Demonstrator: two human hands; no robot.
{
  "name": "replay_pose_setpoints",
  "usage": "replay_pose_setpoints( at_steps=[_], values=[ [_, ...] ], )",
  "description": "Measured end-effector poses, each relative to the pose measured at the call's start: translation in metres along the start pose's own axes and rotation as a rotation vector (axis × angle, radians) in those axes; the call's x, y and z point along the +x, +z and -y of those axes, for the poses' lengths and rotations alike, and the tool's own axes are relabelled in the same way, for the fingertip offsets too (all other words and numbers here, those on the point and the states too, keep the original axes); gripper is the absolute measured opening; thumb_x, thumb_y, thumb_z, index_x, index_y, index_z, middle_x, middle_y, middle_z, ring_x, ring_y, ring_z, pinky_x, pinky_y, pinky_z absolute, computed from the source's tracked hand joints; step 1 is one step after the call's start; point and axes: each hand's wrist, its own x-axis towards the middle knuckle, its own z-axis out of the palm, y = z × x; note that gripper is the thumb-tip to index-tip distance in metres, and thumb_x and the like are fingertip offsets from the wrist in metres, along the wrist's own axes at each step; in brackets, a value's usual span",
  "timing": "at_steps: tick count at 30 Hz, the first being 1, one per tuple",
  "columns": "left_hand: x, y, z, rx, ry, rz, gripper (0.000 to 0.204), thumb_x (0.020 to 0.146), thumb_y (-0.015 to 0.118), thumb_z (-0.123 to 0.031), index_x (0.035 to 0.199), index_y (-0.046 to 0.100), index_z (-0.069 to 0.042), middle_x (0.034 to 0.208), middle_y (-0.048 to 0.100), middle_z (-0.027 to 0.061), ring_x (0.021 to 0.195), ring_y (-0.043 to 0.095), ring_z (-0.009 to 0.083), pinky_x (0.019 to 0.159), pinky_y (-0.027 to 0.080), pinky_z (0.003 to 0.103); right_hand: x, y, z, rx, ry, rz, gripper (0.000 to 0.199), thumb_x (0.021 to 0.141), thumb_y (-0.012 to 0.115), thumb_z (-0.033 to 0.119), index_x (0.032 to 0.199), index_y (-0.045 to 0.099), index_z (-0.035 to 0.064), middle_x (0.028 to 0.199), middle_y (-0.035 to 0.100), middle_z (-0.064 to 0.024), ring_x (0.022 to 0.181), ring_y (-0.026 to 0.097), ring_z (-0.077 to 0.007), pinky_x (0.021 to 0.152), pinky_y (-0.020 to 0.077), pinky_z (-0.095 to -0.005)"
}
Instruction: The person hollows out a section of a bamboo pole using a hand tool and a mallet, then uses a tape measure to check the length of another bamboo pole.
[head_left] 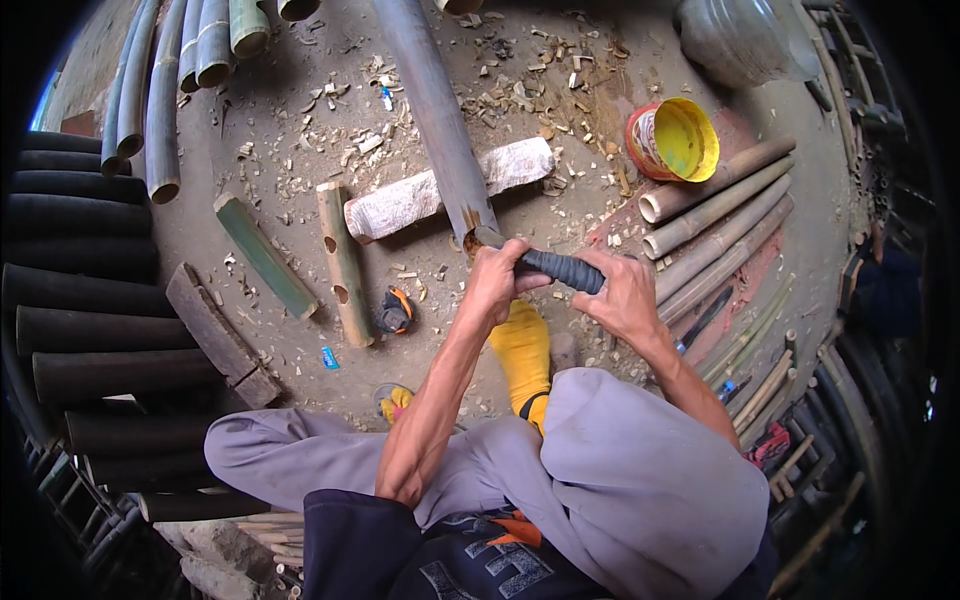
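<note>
A long grey bamboo pole (pixel 430 90) slopes toward me, its near part resting across a pale, rough log (pixel 400 203). At the pole's cut end is a tool with a black, ribbed, wrapped handle (pixel 563 269). My right hand (pixel 625 295) is closed round the rear of this handle. Closer to the pole's end, my left hand (pixel 493 283) grips the front part of the tool, its fingers curled underneath. The tool's tip is partly hidden at the bamboo opening, so its blade shape cannot be made out.
Left of the pole lie a bamboo piece with holes (pixel 345 265), a green bamboo length (pixel 265 255) and an orange-black tape measure (pixel 396 311). A yellow-lined bucket (pixel 680 140) stands right, beside several bamboo poles (pixel 720 235). Dark bamboo (pixel 85 270) is stacked left. Wood chips litter the ground.
</note>
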Motion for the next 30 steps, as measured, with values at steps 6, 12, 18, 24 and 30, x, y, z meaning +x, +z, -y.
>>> replay_pose_setpoints(
  at_steps=[6,12,18,24,30],
  values=[
    [-0.007,-0.005,0.007,-0.277,0.124,0.104,0.032,0.093,0.056,-0.024,0.101,0.059,0.007,0.095,0.064,0.0148,0.083,0.066,0.0220,0.070,0.061,0.030,0.019,-0.030,0.027,-0.292,-0.208,0.036,0.031,0.061,0.070,0.018,0.091,0.064,0.0093,0.073,0.062,-0.0164,0.071,0.064,-0.0360,0.063,0.0511,-0.0458],
    [-0.008,-0.011,0.013,-0.414,0.174,0.188,0.032,0.095,0.054,-0.023,0.104,0.059,0.008,0.098,0.064,0.0150,0.087,0.066,0.0216,0.076,0.060,0.031,0.027,-0.031,0.039,-0.516,-0.368,0.034,0.031,0.060,0.070,0.014,0.089,0.062,0.0077,0.078,0.064,-0.0117,0.077,0.065,-0.0293,0.060,0.0530,-0.0418],
    [-0.004,-0.020,0.025,-0.555,0.205,0.260,0.034,0.096,0.054,-0.023,0.109,0.056,0.008,0.103,0.062,0.0158,0.091,0.065,0.0215,0.081,0.058,0.033,0.031,-0.031,0.053,-0.627,-0.508,-0.007,0.028,0.060,0.070,0.013,0.086,0.061,0.0044,0.078,0.064,-0.0119,0.077,0.065,-0.0282,0.061,0.0535,-0.0390],
    [-0.003,-0.025,0.031,-0.626,0.231,0.340,0.035,0.096,0.054,-0.023,0.113,0.054,0.008,0.109,0.061,0.0155,0.098,0.063,0.0216,0.087,0.056,0.033,0.034,-0.034,0.065,-0.688,-0.582,0.006,0.018,0.066,0.066,0.011,0.082,0.062,0.0043,0.076,0.063,-0.0105,0.073,0.064,-0.0261,0.059,0.0518,-0.0372],
    [-0.002,-0.027,0.035,-0.704,0.227,0.370,0.034,0.097,0.053,-0.022,0.116,0.052,0.006,0.110,0.060,0.0136,0.101,0.062,0.0209,0.090,0.054,0.033,0.035,-0.029,0.064,-0.738,-0.640,-0.048,0.021,0.065,0.066,0.012,0.084,0.061,0.0055,0.079,0.063,-0.0103,0.072,0.060,-0.0236,0.059,0.0481,-0.0355]
  ],
)
